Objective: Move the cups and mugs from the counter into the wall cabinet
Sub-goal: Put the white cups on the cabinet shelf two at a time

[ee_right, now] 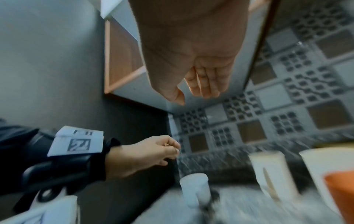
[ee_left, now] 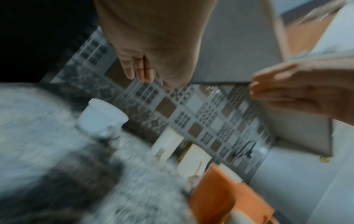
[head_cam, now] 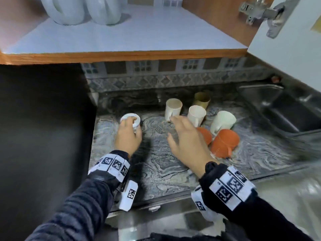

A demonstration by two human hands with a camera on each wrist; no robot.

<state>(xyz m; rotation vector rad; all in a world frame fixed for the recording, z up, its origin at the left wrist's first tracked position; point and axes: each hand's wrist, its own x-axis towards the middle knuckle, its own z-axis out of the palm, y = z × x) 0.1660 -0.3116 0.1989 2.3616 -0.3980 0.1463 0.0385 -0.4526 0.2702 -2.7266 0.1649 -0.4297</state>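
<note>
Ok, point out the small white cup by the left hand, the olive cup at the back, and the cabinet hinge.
small white cup (head_cam: 130, 118), head view, on its upturned base.
olive cup (head_cam: 202, 100), head view, on its side wall.
cabinet hinge (head_cam: 258, 11), head view, on the metal arm by the door.

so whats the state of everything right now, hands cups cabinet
left hand: open, over the small white cup, not gripping
right hand: open, empty, reaching toward the cream mugs
small white cup: standing on the counter
cream mugs: three, on the counter
orange mugs: two, on the counter
yellow cup: on the counter by the wall
cabinet door: open
shelf mugs: two, in the cabinet
</note>
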